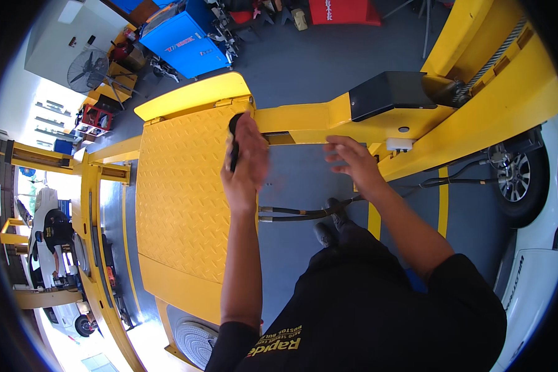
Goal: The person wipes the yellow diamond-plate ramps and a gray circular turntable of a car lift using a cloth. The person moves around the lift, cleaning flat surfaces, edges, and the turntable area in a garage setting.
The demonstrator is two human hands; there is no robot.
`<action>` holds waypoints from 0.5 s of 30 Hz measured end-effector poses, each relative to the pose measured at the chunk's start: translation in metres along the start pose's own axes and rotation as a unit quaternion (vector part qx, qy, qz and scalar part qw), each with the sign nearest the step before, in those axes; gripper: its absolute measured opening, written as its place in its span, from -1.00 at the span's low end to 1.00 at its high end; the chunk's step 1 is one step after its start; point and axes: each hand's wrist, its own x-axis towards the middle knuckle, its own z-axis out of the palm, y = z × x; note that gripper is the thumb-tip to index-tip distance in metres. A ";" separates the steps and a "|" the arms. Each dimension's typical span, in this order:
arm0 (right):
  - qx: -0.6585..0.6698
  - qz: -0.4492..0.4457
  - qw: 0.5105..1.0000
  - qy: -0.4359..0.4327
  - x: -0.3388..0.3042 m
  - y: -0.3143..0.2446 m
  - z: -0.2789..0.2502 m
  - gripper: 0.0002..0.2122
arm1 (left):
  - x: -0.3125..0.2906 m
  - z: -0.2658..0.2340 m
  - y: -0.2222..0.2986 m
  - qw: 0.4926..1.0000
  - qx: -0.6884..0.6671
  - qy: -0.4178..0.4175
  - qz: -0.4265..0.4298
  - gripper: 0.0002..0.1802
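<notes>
My left hand is raised over the right edge of a yellow tread-plate ramp platform. A narrow black object is in its grip, upright along the hand; its kind is not clear. The fingers are partly smeared by motion. My right hand is in the air just below a yellow crossbeam, its fingers apart and a little bent, with nothing in them.
Black hoses run from the platform past my shoes. A yellow post and a white vehicle's wheel stand at right. Farther off are a blue cabinet, a fan and a person beside a white car.
</notes>
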 end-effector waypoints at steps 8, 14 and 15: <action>-0.065 0.135 0.986 -0.068 -0.119 0.047 -0.077 -0.62 | 0.109 0.054 -0.144 0.814 0.545 -0.023 0.199 -0.26; -0.047 0.170 0.983 -0.048 -0.162 0.059 -0.123 -0.62 | 0.091 0.102 -0.154 0.844 0.497 0.009 0.198 -0.31; -0.043 0.171 0.983 -0.043 -0.166 0.059 -0.130 -0.61 | 0.082 0.134 -0.156 0.872 0.457 -0.007 0.177 -0.31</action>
